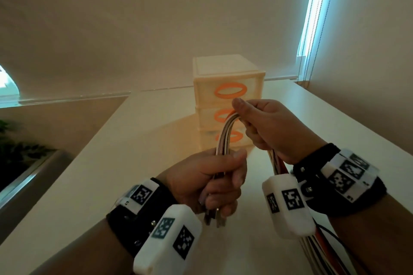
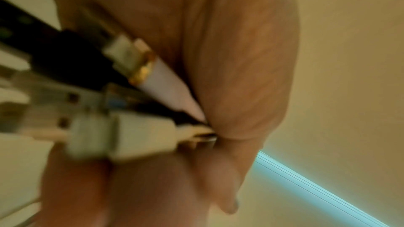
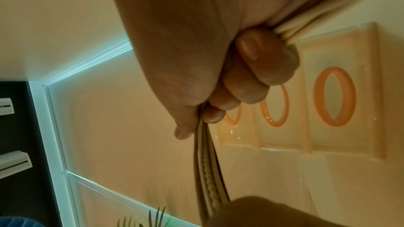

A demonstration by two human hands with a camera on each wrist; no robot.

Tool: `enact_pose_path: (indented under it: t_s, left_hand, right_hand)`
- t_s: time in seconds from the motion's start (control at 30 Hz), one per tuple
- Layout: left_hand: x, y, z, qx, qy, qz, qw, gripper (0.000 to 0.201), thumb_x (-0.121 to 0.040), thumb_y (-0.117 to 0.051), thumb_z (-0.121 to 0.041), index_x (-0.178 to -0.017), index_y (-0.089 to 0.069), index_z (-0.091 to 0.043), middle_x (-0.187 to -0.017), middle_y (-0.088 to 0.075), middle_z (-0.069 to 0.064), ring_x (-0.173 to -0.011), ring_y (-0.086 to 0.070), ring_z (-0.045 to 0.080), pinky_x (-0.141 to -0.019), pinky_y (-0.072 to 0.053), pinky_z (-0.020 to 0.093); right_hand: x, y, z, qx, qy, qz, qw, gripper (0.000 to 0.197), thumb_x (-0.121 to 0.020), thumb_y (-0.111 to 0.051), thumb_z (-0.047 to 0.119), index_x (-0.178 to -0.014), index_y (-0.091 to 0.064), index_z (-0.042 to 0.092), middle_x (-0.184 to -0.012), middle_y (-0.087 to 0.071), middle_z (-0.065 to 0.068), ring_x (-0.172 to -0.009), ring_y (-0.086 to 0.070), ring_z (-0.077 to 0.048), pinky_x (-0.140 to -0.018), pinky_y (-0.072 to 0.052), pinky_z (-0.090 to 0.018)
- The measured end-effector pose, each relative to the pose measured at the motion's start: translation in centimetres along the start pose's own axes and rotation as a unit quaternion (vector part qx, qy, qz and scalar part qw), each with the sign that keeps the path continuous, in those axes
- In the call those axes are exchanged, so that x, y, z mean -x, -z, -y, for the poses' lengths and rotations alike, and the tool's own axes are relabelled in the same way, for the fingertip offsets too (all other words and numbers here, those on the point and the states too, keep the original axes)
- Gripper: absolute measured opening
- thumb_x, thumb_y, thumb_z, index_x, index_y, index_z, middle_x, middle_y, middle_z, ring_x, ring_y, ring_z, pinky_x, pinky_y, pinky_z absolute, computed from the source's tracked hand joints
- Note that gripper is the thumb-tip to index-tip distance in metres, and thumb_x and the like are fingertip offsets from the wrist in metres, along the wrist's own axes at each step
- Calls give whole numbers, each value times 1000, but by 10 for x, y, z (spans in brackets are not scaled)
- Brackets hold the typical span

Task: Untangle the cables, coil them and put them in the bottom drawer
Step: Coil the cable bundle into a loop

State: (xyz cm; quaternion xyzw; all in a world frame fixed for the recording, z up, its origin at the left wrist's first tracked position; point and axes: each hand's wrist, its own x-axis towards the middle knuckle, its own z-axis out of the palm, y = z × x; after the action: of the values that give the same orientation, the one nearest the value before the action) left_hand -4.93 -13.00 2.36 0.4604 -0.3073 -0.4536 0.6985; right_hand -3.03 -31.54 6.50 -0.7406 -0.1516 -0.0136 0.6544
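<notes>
Head view cut the cables (image 1: 225,134) off at the bottom edge, where their long run dropped behind the right wrist camera (image 1: 288,205), so their far ends could not be seen. Left wrist view was blurred; the plugs (image 2: 122,110) showed only as white, black and metal shapes, their types hard to tell. The drawer unit (image 1: 228,87) stood on the table (image 1: 111,163) beyond the hands, its lower two fronts partly hidden by the cables and the right hand (image 1: 272,127).

The cables were held in the air above the table as one bundle. It rose from the left hand (image 1: 210,178), arched over, and fell toward the person on the right side. The plugs pointed down and toward the person, out of the bottom of the left fist.

The left hand was upright, fingers curled tight round the bundle with the thumb on top. The right hand, higher and farther out, gripped the arch's top, fingers (image 3: 258,75) curled round it.
</notes>
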Motion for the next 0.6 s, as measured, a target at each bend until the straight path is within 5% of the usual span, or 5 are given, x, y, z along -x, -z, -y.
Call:
enact_pose_path:
  t_s: [0.17,0.33,0.47,0.6]
  left_hand:
    - [8,-13,0,24,-23,38,999,37,-100,-61,-35,-74,-63,-8,-40,-33,-1,-36,-48,9,-57,-53,27]
    - [19,-12,-29,136,-184,22,973,48,-107,-39,-34,-72,-53,-4,-40,-30,-5,-31,-27,11,-52,-44,27]
    - [34,-4,-45,166,-260,-8,951,40,-105,-45,-36,-78,-54,-8,-42,-23,-9,-35,-22,7,-56,-42,24]
    - [43,-4,-49,163,-296,-21,941,32,-105,-48,-32,-86,-57,-8,-45,-29,-10,-38,-28,7,-57,-40,23]
  right_hand:
    - [3,-2,5,-12,-8,-2,1000,41,-85,-60,55,-67,-51,19,-54,-30,0,-44,-19,-15,-41,-17,-26]
    - [3,-24,-4,-27,-16,38,999,40,-92,-55,52,-86,-53,12,-56,-33,-1,-44,-22,-14,-39,-19,-23]
    - [10,-62,-9,-77,-66,130,986,39,-102,-44,52,-94,-52,15,-55,-35,5,-43,-25,-10,-41,-23,-21]
    - [16,-78,-4,-109,-71,144,981,35,-101,-41,50,-87,-52,20,-54,-33,7,-46,-22,-10,-45,-16,-26]
